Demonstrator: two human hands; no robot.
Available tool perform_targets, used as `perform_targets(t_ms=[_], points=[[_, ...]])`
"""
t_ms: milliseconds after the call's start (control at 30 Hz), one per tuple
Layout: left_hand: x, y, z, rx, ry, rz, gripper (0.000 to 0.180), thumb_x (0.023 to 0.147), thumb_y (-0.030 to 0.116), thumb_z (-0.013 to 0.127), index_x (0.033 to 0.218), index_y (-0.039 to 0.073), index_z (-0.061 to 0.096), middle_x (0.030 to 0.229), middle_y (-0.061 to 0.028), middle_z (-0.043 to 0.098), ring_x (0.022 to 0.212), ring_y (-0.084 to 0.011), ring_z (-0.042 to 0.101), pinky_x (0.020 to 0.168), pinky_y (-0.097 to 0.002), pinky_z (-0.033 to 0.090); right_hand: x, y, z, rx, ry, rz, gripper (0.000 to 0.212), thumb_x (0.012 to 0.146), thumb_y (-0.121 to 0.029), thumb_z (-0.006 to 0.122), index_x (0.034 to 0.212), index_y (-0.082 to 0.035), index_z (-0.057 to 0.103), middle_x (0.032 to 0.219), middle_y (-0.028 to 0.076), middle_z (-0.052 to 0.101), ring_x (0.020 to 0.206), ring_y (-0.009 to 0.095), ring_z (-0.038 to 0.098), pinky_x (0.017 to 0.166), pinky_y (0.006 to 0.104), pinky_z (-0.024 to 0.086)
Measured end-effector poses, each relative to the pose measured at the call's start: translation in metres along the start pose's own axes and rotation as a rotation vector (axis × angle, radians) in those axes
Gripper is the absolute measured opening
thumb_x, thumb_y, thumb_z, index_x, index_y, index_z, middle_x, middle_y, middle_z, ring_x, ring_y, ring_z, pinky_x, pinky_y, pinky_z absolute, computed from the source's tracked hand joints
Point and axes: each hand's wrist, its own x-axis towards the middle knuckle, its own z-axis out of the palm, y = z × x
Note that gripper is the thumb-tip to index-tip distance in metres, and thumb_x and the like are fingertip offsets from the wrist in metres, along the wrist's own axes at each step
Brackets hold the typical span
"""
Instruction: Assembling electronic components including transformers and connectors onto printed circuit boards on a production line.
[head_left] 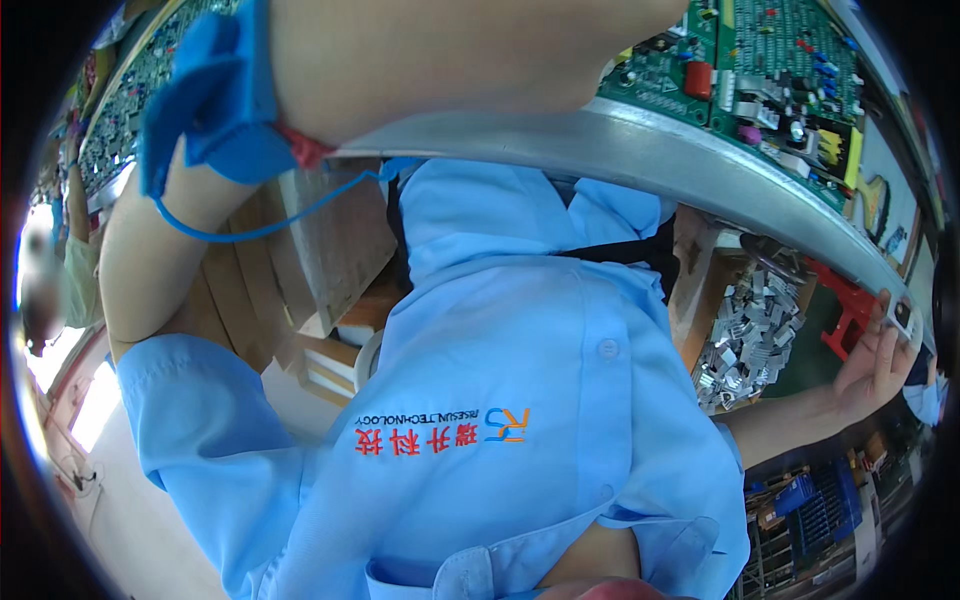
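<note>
This is an electronics workshop: green circuit boards (pixel 700 85) lie along a metal-edged desk (pixel 650 127), with a box (pixel 718 290) of small metal parts (pixel 755 330) at right.

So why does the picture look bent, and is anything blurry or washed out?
In the head view, lens distortion curves the bench edge; bright patches at far left are washed out; the co-worker there looks blurred; the circuit boards look crisper.
</note>
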Motion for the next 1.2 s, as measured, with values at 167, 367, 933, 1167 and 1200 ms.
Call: perform_targets(t_ms=[167,367,933,1167,1200], points=[[-0.008,-0.019,0.056,-0.221,0.662,0.218,0.055,0.086,0.003,0.06,0.133,-0.018,0.041,0.075,-0.0099,0.059,0.067,-0.0233,0.052,0.078,-0.0348,0.036,0.028,-0.033,0.154,0.059,-0.172,-0.162,0.046,0.086,-0.001,0.062,0.13,0.008,0.051,0.128,0.02,0.056,0.112,0.029,0.061,0.101,0.0438,0.048],[-0.035,-0.032,0.09,-0.285,1.189,0.031,0.06,0.083,0.021,0.071,0.135,0.0,0.051,0.098,-0.0151,0.068,0.085,-0.0284,0.063,0.078,-0.0378,0.044,0.053,-0.06,0.227,0.147,-0.483,-0.134,0.052,0.081,-0.015,0.078,0.123,0.007,0.056,0.112,0.017,0.063,0.099,0.022,0.065,0.087,0.0324,0.052],[-0.014,-0.007,0.177,-0.291,1.783,0.15,0.036,0.07,0.021,0.079,0.102,0.007,0.069,0.088,-0.0048,0.068,0.068,-0.0162,0.062,0.063,-0.0285,0.046,0.037,-0.111,0.33,0.251,-0.976,0.547,0.049,0.088,-0.008,0.069,0.131,0.001,0.045,0.12,0.016,0.054,0.087,0.017,0.063,0.065,0.0243,0.054],[-0.01,-0.007,0.185,-0.72,1.762,0.23,0.044,0.065,0.021,0.084,0.102,0.002,0.068,0.091,-0.0077,0.07,0.07,-0.0191,0.065,0.062,-0.0313,0.048,0.041,-0.113,0.332,-0.415,-0.939,-0.532,0.035,0.076,0.006,0.071,0.11,0.001,0.066,0.101,0.018,0.061,0.081,0.024,0.063,0.068,0.0299,0.051],[-0.01,-0.008,0.186,-0.711,1.755,0.205,0.045,0.065,0.022,0.085,0.103,0.003,0.068,0.092,-0.0081,0.07,0.07,-0.0197,0.065,0.063,-0.0308,0.048,0.042,-0.115,0.328,-0.485,-0.867,-0.55,0.037,0.074,0.005,0.071,0.11,0.001,0.067,0.101,0.018,0.061,0.08,0.023,0.062,0.068,0.0294,0.051]])
